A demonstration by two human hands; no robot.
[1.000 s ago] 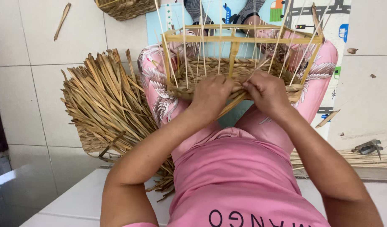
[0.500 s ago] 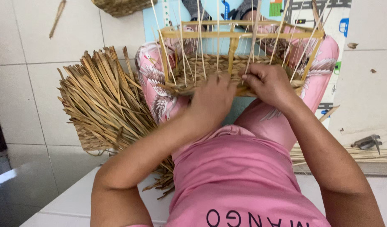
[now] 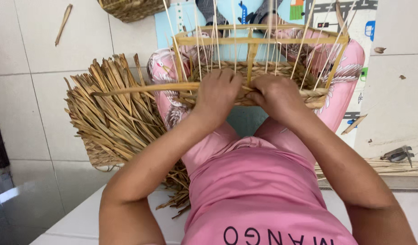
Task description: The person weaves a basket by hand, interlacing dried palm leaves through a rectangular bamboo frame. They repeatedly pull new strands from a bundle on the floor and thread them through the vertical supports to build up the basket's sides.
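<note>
At the left of the frame the heap of dry tan straw strips (image 3: pixel 113 118) lies on the pale tiled floor (image 3: pixel 27 104). My left hand (image 3: pixel 216 93) is curled, pinching a long flat straw strip (image 3: pixel 145 88) against the half-woven rectangular straw basket on its wooden frame (image 3: pixel 259 54), centre top, on my knees. My right hand (image 3: pixel 275 94) presses the woven row, fingers closed. I judge I'm mid-weave; next comes threading behind the next upright.

Both hands, left hand (image 3: pixel 216 93) and right hand (image 3: pixel 276 94), are gripping a flat straw strand (image 3: pixel 141 89) against the basket frame (image 3: pixel 259 41), fingers (image 3: pixel 227 78) curling over its woven edge.
</note>
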